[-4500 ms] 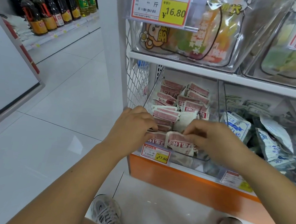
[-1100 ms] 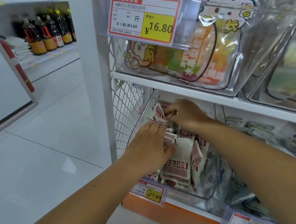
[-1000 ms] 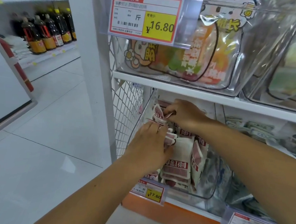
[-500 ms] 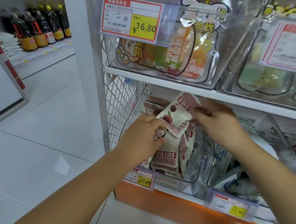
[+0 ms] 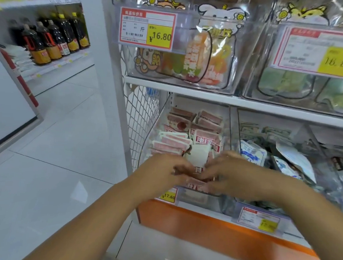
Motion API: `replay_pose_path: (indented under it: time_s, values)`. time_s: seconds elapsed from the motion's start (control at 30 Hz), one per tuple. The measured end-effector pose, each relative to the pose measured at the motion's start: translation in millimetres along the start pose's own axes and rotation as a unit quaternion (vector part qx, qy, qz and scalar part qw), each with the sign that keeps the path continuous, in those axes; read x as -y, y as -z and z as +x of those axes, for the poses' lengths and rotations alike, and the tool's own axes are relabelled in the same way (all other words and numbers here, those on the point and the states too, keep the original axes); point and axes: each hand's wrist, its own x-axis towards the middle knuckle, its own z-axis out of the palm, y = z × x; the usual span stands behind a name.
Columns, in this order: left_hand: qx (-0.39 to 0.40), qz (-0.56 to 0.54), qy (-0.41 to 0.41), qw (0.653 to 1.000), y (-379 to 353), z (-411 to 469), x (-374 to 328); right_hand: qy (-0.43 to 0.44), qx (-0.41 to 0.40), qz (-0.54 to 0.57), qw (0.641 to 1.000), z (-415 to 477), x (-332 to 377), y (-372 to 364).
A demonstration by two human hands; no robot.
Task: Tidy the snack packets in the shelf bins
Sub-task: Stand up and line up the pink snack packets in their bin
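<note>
Tidying, centre frame: left hand (image 5: 163, 170) and right hand (image 5: 231, 172) meet over red-and-white snack packets (image 5: 207, 141) in clear plastic bin (image 5: 198, 197), grip lost to blur; squaring rows likely follows.

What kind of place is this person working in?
Most likely a small grocery shop: price tags hang on clear bins of packets, and bottles line a shelf across the aisle.

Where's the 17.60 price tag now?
Head view, lower centre: the 17.60 price tag sits on the front of the red-packet bin, directly below the left hand, above the orange base.
</note>
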Motion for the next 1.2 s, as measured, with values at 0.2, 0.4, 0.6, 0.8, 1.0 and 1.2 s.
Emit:
replay_pose_path:
  time_s: [0.2,0.4,0.6,0.8,1.0,1.2]
  values:
    - [0.065,0.118,-0.056,0.989,-2,-3,6,-0.041,-0.008,0.03,0.999,21,-31,38]
    - [0.055,0.086,-0.082,0.991,-5,-5,14,0.0,0.024,-0.158,0.987,55,-30,31]
    - [0.038,0.067,-0.092,0.993,-8,-5,19,-0.06,-0.127,0.122,0.983,33,-32,38]
    - [-0.049,0.03,-0.046,0.997,-2,0,13,-0.068,-0.143,0.152,0.976,22,-11,14]
    - [-0.04,0.066,-0.043,0.996,-10,1,15,-0.032,-0.028,-0.061,0.997,13,8,-12]
    - [0.004,0.107,-0.092,0.99,-14,2,13,-0.079,-0.063,0.113,0.988,4,-8,28]
